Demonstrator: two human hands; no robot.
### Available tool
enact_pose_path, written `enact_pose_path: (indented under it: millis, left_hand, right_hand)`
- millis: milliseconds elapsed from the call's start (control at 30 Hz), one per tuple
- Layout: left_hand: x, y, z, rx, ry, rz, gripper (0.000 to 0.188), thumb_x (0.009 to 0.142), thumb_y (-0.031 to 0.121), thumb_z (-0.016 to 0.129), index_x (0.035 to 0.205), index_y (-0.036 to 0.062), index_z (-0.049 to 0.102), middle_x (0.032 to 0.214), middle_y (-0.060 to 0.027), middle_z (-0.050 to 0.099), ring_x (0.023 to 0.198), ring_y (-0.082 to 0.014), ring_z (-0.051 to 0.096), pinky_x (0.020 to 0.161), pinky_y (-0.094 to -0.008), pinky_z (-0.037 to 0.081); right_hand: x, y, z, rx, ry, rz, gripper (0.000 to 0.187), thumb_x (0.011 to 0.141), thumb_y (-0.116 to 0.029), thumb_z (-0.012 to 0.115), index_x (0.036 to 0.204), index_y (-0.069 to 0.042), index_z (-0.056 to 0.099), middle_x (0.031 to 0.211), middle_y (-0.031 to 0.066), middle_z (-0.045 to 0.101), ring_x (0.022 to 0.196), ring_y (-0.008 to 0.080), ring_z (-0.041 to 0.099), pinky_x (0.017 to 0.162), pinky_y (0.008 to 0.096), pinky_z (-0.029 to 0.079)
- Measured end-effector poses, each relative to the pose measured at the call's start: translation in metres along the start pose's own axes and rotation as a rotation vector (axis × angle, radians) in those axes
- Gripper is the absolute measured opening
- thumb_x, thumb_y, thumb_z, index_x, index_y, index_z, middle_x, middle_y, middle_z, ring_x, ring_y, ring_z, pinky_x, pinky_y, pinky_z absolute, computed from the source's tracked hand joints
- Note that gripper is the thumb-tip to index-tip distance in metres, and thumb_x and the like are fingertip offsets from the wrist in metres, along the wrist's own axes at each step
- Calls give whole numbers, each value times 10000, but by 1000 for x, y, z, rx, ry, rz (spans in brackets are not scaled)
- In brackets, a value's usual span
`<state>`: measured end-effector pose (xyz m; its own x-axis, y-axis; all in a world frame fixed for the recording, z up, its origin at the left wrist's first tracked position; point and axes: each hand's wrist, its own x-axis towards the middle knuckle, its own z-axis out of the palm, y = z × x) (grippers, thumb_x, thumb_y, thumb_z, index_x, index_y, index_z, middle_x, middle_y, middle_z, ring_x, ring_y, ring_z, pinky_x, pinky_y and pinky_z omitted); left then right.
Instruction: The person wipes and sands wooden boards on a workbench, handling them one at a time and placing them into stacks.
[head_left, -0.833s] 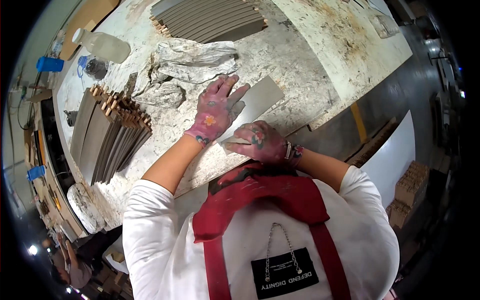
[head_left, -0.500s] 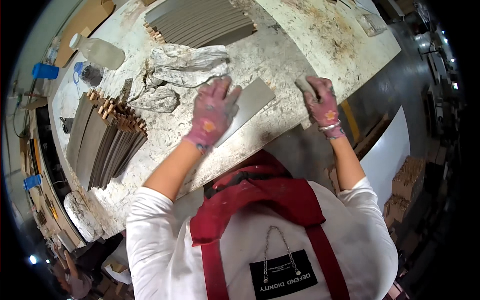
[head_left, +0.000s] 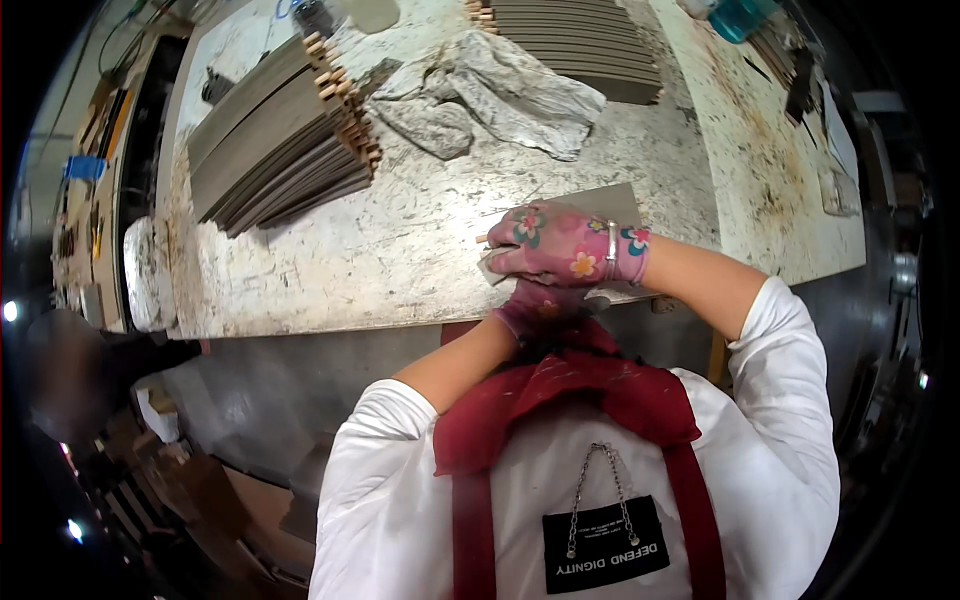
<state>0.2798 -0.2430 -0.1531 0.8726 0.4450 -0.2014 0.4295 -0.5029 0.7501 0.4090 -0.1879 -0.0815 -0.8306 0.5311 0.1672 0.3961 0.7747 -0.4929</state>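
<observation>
The right hand (head_left: 565,248), in a pink flowered glove, lies across the near end of a flat grey panel (head_left: 590,203) at the front edge of the desk (head_left: 400,250). Its fingers are curled down over the panel's corner, gripping it, and a thin pale stick (head_left: 482,238) pokes out past the fingertips on the left. The left hand (head_left: 535,305), also gloved in pink, sits just beneath the right one at the desk's edge, mostly hidden by it; I cannot tell whether it is clenched or released.

The panel rests flat on the paint-stained, speckled desk top, its far end pointing away toward the upper right. Beyond the hands a crumpled grey rag (head_left: 500,85) lies on the desk. To the left of the rag a stack of grey panels with light wooden ends (head_left: 280,140) stands fanned on edge, and a second stack of grey panels (head_left: 580,40) lies flat at the far side. A blue container (head_left: 738,15) sits at the upper right corner. The person wears a white long-sleeved top and a red apron (head_left: 570,400).
</observation>
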Motion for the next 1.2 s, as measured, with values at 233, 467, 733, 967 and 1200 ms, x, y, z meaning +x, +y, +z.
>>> enact_pose_path:
  millis: [233, 467, 733, 967, 1200]
  left_hand:
    - [18, 1, -15, 416, 432, 353, 579, 833, 424, 655, 1322, 125, 568, 1368, -155, 522, 1281, -330, 477, 1084, -483, 355]
    - [35, -43, -168, 639, 873, -107, 473, 944, 403, 590, 1298, 89, 575, 1372, -206, 499, 1294, -383, 452, 1077, -494, 367]
    - [34, -68, -201, 574, 587, -339, 362, 904, 455, 616, 1047, 134, 703, 1190, -168, 603, 1117, -338, 561, 959, -460, 436]
    - [-19, 9, -106, 445, 563, 107, 253, 786, 270, 742, 853, 36, 672, 1120, -198, 629, 1075, -389, 601, 880, -488, 496]
    - [-56, -44, -69, 665, 842, -161, 389, 834, 224, 699, 1129, -11, 603, 1173, -200, 603, 1062, -423, 580, 923, -507, 468]
  right_hand:
    - [22, 60, -16, -243, 139, 223, 235, 878, -204, 645, 1110, -165, 656, 1101, 112, 637, 991, 291, 646, 828, 402, 542]
    - [-87, 38, -13, 346, 1109, 690, 369, 917, -163, 682, 1237, 7, 618, 1217, 117, 641, 1131, 239, 598, 1004, 324, 458]
    - [-88, 24, 38, 1095, 1516, 714, 478, 926, -224, 690, 1298, 45, 556, 1183, 99, 629, 1055, 160, 597, 939, 295, 475]
    - [-74, 32, 27, 1050, 1538, 697, 488, 911, -266, 703, 1277, 31, 576, 1162, 91, 631, 1017, 158, 600, 880, 288, 500]
    - [-69, 44, 47, 1043, 1354, 696, 511, 922, -248, 713, 1302, 51, 547, 1207, 105, 612, 1063, 161, 578, 949, 282, 461]
